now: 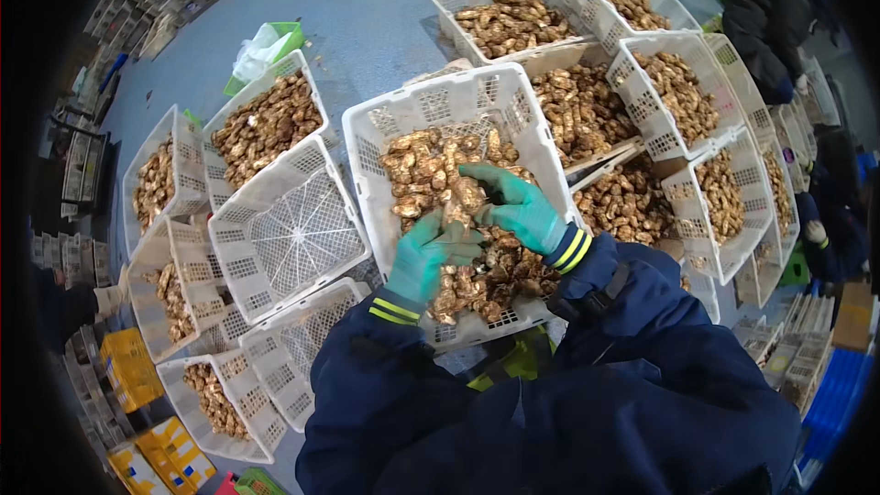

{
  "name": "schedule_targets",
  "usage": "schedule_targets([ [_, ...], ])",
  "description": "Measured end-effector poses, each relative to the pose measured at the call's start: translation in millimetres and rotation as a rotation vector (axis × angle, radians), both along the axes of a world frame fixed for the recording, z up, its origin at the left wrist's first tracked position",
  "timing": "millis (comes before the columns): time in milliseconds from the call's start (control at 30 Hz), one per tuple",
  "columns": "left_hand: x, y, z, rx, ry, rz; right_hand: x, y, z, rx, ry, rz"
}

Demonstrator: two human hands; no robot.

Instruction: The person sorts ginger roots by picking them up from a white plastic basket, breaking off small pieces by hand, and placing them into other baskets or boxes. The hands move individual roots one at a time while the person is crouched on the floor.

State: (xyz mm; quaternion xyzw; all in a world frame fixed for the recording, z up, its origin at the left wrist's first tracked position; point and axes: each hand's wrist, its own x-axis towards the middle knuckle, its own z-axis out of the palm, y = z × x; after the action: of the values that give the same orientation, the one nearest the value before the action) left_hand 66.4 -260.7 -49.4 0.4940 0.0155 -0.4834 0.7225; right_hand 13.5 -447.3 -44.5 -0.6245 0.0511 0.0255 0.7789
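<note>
In the middle, a white perforated crate (367,156) holds brown, pale-speckled mushrooms (417,160), piled loosely. My left hand (431,252) and my right hand (513,202), both in teal gloves, meet over the pile, fingers curled around a knobbly pale-brown mushroom clump (463,197). The right thumb and forefinger press on its top and side, while the left fingers lie against its lower part. Some fingertips are hidden among the mushrooms.
Several mushroom crates (678,101) crowd the right and left. An empty crate (302,238) adjoins mine on the left. A green bin (284,41) with a white bag stands on the blue floor (183,73). Other workers (765,32) (69,307) are at both edges.
</note>
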Motion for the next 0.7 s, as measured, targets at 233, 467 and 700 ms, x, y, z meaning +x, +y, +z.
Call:
schedule_targets([
  [233, -13, -6, 10, 0.093, -0.438, 0.157, -2, 3, 7, -0.064, 0.136, 0.05],
  [467, -6, 1, 31, 0.186, -0.196, -0.059, -2, -4, 5, -0.022, 0.185, 0.008],
  [700, 2, 7, -19, -0.053, -0.115, 0.161, 1, -10, 25, -0.103, -0.007, -0.007],
])
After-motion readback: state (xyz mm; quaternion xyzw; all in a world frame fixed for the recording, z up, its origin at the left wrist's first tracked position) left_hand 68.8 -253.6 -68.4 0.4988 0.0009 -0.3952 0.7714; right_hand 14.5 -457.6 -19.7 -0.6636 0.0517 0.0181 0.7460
